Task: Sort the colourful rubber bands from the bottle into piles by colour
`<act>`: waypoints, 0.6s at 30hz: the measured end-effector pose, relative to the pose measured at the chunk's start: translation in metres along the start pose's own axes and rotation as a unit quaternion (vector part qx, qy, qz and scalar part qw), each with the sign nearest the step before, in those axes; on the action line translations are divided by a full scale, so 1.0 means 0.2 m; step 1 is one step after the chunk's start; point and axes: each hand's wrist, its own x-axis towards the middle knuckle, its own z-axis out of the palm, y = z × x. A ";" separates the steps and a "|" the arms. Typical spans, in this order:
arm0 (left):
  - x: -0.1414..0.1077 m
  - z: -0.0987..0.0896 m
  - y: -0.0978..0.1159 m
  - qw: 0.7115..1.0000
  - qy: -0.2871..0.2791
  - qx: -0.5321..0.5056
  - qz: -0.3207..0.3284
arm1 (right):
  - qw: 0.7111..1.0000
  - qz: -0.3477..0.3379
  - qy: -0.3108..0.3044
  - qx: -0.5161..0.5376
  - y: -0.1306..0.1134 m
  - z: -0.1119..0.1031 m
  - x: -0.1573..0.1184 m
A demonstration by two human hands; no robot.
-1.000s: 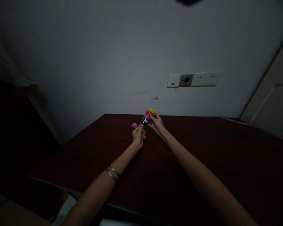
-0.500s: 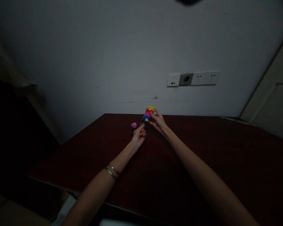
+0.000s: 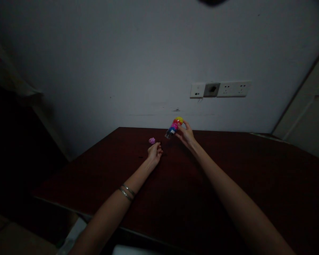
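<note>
My right hand (image 3: 185, 134) is closed around a small clear bottle (image 3: 174, 126) with bands of yellow, red, pink, blue and black contents. The bottle is tilted, its narrower clear end pointing down and to the left. Below and left of that end is my left hand (image 3: 155, 152), apart from the bottle, with its fingers pinched together. Small dark bits show by its fingertips, too dim to name. A pinkish-purple cap (image 3: 152, 141) with a loop lies on the dark red table (image 3: 191, 191), just beyond my left hand.
A thin dark speck (image 3: 140, 157) lies on the table left of my left hand. Behind the table rises a pale wall (image 3: 108, 63) with a row of sockets (image 3: 231, 89). A white door (image 3: 311, 117) stands at the right.
My right hand has moved the bottle right and slightly up, away from my left hand. The left fingers no longer touch the bottle's narrow end and stay low near the cap.
</note>
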 end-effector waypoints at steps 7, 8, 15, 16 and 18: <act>0.04 -0.02 0.01 0.999 -0.011 -0.020 -0.035 | 0.982 -0.079 -0.102 -0.137 -0.10 0.11 -0.05; 0.04 -0.02 0.01 0.998 -0.024 -0.039 -0.052 | 0.974 -0.095 -0.129 -0.162 -0.12 0.13 -0.06; 0.04 -0.01 0.03 0.968 -0.099 -0.178 -0.148 | 0.929 -0.190 -0.215 -0.233 -0.19 0.24 -0.17; 0.04 -0.01 0.04 0.966 -0.106 -0.186 -0.144 | 0.918 -0.175 -0.258 -0.246 -0.19 0.24 -0.18; 0.03 -0.01 0.05 0.964 -0.117 -0.196 -0.135 | 0.892 -0.126 -0.345 -0.262 -0.18 0.24 -0.18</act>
